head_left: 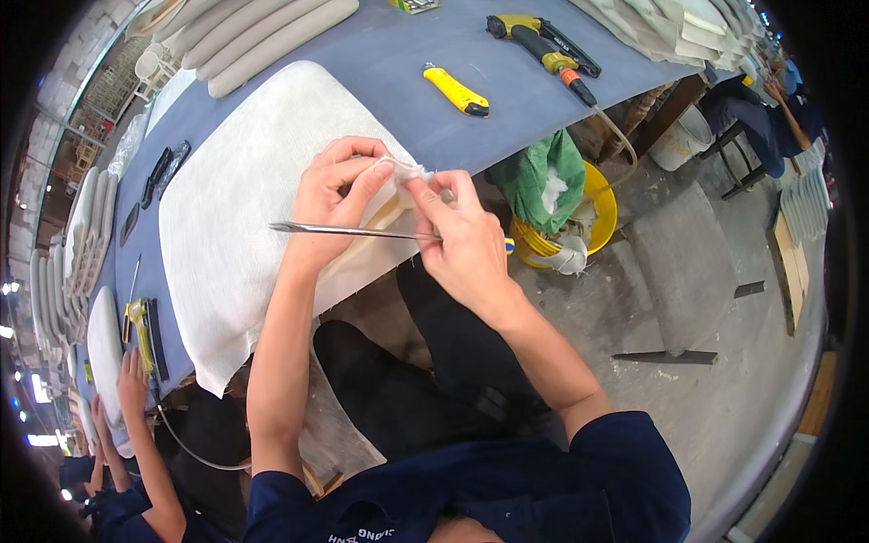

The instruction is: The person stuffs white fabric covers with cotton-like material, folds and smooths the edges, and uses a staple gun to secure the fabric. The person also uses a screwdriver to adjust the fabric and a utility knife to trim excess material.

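A white fabric-covered seat pad (262,163) lies on the blue-topped table in front of me, its near edge overhanging. At its right corner, my left hand (337,204) is closed, pinching the loose white fabric (409,174) between thumb and fingers. My right hand (463,244) grips the same fabric corner with thumb and forefinger. It also holds a screwdriver-like tool across the palm; the long metal shaft (362,232) points left over my left wrist. Only a bit of its blue and yellow handle shows beyond the right hand.
A yellow utility knife (455,90) and an air stapler (543,54) with a hose lie farther back. Padded pieces (262,41) are stacked at the far left. Below the table's right edge stands a yellow bucket (605,213) with a green bag. A co-worker's hand (132,380) is at left.
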